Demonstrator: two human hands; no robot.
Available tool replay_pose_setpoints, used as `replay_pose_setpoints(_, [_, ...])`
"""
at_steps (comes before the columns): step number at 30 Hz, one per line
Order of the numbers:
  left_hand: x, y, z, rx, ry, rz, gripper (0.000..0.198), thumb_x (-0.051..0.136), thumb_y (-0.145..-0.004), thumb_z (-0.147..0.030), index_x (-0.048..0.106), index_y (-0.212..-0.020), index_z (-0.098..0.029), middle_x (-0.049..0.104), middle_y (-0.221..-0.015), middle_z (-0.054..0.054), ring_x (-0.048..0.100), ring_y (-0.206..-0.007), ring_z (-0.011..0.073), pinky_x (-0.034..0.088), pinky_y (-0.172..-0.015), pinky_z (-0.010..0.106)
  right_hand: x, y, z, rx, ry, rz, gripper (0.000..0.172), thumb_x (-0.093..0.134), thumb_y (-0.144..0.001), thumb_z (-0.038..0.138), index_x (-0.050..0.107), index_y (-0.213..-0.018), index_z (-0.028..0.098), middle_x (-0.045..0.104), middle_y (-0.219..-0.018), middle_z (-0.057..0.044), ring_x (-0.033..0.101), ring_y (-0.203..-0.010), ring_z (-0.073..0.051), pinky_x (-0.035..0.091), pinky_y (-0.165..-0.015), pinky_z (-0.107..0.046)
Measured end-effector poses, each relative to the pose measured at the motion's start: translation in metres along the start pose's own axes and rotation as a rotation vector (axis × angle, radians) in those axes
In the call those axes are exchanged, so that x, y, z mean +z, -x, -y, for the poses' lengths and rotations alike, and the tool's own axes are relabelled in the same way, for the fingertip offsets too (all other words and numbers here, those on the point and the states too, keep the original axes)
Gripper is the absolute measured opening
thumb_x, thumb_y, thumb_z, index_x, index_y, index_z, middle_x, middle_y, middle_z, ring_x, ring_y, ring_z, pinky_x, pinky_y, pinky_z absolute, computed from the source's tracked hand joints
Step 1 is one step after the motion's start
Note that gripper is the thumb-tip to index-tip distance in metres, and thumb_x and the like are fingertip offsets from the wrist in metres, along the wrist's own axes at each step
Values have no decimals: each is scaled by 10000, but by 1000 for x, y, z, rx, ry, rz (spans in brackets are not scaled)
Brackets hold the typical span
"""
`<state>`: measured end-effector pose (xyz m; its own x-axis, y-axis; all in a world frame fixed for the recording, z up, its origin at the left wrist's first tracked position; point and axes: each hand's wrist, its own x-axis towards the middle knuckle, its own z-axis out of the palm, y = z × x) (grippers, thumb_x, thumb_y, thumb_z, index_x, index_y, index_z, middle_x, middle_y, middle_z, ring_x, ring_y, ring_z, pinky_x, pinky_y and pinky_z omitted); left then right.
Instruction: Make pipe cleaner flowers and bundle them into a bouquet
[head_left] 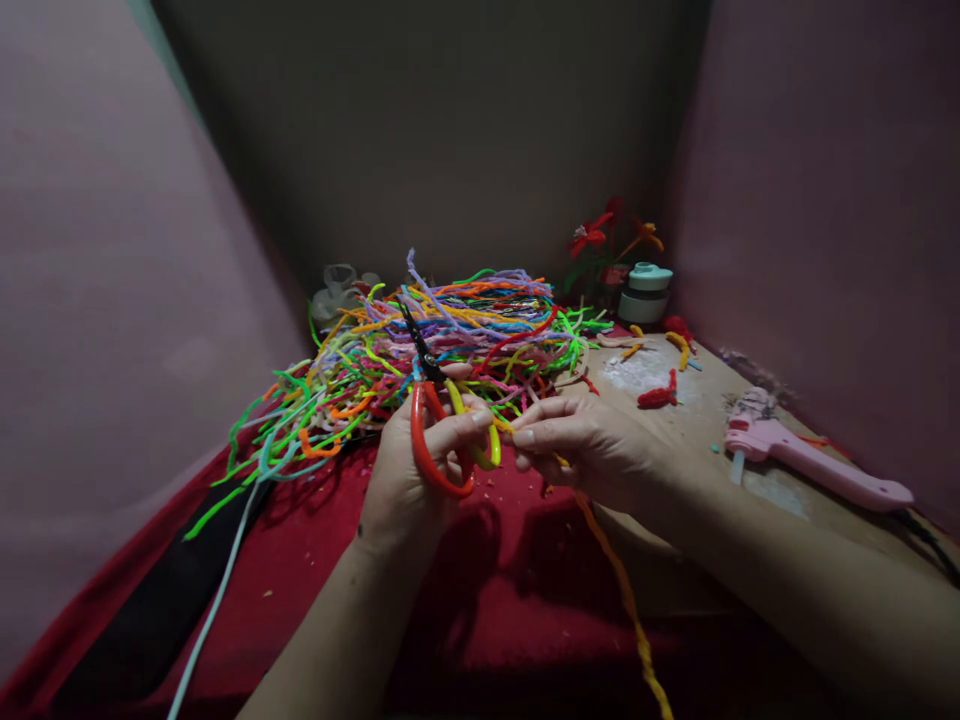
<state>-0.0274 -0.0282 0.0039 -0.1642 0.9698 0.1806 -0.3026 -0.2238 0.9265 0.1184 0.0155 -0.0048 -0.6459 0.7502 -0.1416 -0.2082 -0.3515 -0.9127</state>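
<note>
My left hand [420, 460] is closed around a pair of scissors [421, 450] with dark blades and looped red and yellow handles, blades pointing up and away. Its thumb and fingertips also meet at the end of an orange pipe cleaner [615, 560]. Close beside it, my right hand [577, 440] pinches the same pipe cleaner between thumb and forefinger. The fuzzy strand runs under the right palm and hangs down past the bottom edge of the view. Just beyond both hands lies a large heap of multicoloured pipe cleaners [450, 325].
A pink glue gun [817, 465] lies at right on a brown board [697, 430], near red and orange fuzzy pieces [658, 392]. Behind are a pale green jar [646, 292] and red fuzzy flowers [589, 235]. Red cloth [510, 610] covers the table; a black strip [165, 590] lies left.
</note>
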Motion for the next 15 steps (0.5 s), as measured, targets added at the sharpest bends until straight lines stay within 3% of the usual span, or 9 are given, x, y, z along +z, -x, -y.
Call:
replay_pose_setpoints(5, [0, 1, -1, 65, -194, -51, 377, 624, -684, -185, 530, -1049, -168, 553, -700, -23, 525, -539, 95, 434, -505, 213, 1, 1, 2, -6, 50, -67, 59, 689, -590, 169, 636, -577, 146, 600, -518, -5, 390, -418, -50, 217, -418, -204])
replay_pose_setpoints(9, [-10, 5, 1, 359, -775, -147, 326, 591, -761, -235, 530, -1079, -201, 582, -778, -10, 562, -643, 110, 447, -579, 215, -5, -1, 3, -139, 63, -156, 75, 699, -602, 178, 635, -587, 143, 588, -522, 1, 412, -435, -54, 243, -427, -207])
replay_pose_setpoints(12, [-19, 6, 10, 598, -1269, -30, 344, 522, -783, -156, 520, -1125, -193, 632, -845, 21, 605, -754, 147, 473, -707, 253, -11, -3, 5, -283, 69, -239, 108, 719, -605, 211, 634, -615, 145, 561, -511, 19, 401, -427, -52, 238, -419, -210])
replay_pose_setpoints(15, [-23, 4, 20, 740, -1574, 106, 382, 445, -794, -110, 493, -1173, -130, 644, -995, 95, 611, -916, 209, 482, -797, 311, -17, -5, 9, -372, 91, -296, 121, 715, -610, 222, 630, -623, 137, 565, -537, 11, 419, -455, -61, 232, -422, -215])
